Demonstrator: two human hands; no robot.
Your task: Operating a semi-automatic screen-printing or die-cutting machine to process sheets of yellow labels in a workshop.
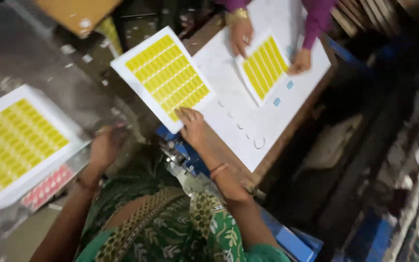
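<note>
Fingers of right hand (191, 127) pinch glossy yellow-label sheet (163, 76); left hand (106, 144) blurred, grip unclear.

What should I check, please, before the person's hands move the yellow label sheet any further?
1. Right hand on the middle label sheet: ok, fingers rest on its near edge.
2. Left hand free: ok, it holds nothing, beside the left stack.
3. Sheet lies flat: ok.
4. Co-worker's hands off this sheet: ok, they are on the far sheet.
5. Firmness of grip: cannot tell.
</note>
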